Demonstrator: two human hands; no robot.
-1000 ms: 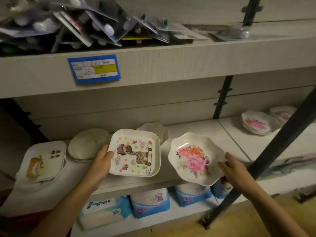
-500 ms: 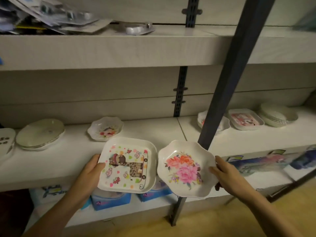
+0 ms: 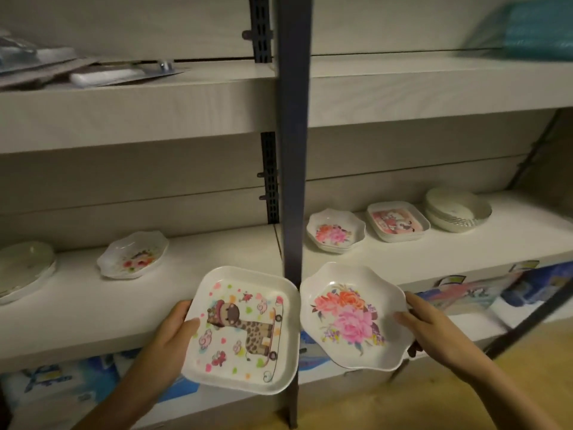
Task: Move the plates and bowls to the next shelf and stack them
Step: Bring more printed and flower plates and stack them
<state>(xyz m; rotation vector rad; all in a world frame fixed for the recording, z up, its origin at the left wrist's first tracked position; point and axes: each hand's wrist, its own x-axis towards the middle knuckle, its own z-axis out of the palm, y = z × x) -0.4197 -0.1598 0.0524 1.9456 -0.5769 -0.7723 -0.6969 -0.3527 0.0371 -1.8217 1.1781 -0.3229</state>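
My left hand grips the left edge of a square white plate with a giraffe picture, held in front of the shelf edge. My right hand holds the right rim of a scalloped plate with pink and orange flowers. On the right shelf section stand a stack of matching flower plates, a stack of square pink-picture plates and stacked white bowls. On the left section sit a small flowered bowl and pale round plates.
A dark metal upright runs down the middle between the two shelf sections, right behind the held plates. The upper shelf carries flat packaged goods at left. Blue packages lie under the white shelf board.
The view has swung to the right along the shelf. Both plates stayed in my hands and now sit level with the upright. The right section's stacks have come nearer to centre.
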